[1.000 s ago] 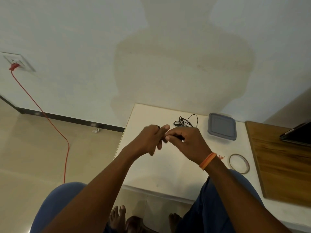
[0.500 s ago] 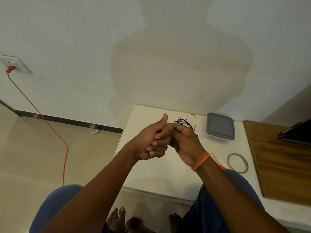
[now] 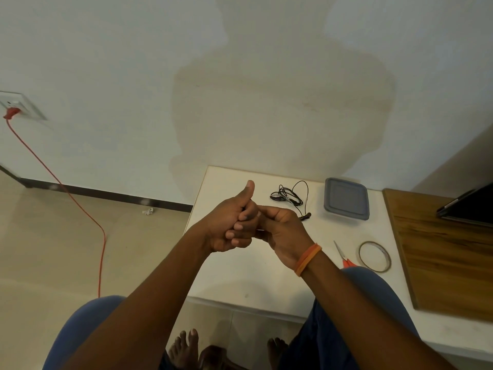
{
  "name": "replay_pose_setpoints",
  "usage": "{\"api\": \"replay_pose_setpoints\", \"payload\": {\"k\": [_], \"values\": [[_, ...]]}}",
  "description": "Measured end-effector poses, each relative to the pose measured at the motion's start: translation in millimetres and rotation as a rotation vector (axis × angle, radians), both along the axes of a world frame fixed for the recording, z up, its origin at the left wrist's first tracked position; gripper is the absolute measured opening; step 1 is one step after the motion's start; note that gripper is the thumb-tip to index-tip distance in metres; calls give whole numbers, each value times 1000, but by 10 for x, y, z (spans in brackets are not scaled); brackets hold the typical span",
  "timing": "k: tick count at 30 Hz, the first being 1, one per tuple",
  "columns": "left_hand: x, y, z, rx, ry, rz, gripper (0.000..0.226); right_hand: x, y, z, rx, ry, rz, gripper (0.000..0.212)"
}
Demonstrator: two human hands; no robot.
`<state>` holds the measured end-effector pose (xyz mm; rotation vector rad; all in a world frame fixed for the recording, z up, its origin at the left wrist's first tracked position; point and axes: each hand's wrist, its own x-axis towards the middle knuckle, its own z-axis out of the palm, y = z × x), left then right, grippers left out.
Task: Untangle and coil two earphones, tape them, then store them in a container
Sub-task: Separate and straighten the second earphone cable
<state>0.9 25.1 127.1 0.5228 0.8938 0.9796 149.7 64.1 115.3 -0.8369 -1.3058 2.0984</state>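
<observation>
My left hand (image 3: 229,225) is closed into a fist with the thumb up, above the white table (image 3: 240,279). A black earphone is wound inside it and mostly hidden; only a dark bit shows between the fingers. My right hand (image 3: 282,231) presses against the left one, its fingers pinching the same earphone's thin cable. A second black earphone (image 3: 289,197) lies in a loose tangle on the table just behind my hands. The grey lidded container (image 3: 346,198) sits to its right. A roll of clear tape (image 3: 374,256) lies near my right wrist.
Red-handled scissors (image 3: 342,256) lie left of the tape. A wooden board (image 3: 440,252) covers the table's right part, with a dark laptop (image 3: 469,206) on it. A red cord (image 3: 80,204) runs from a wall socket down to the floor on the left.
My left hand has turned and closed into a fist with the thumb raised, and my right hand has pressed in against it. The scissors have come into view.
</observation>
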Motion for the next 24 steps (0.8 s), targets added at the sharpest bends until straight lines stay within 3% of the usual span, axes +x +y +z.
{"api": "replay_pose_setpoints", "payload": {"k": [5, 9, 14, 19, 24], "values": [[27, 32, 9, -31, 139, 77, 68, -63, 5, -4, 141, -135, -52, 27], [63, 60, -1, -52, 208, 141, 64, -136, 15, -9, 283, -350, -142, 23], [63, 76, -46, -93, 283, 440, 48, -154, -12, -11, 549, -496, -249, 21], [261, 73, -113, 82, 512, 647, 49, -156, -9, 1, 467, -478, -303, 20], [439, 81, -127, 91, 620, 815, 48, -255, -98, -20, 450, -444, -376, 18]]}}
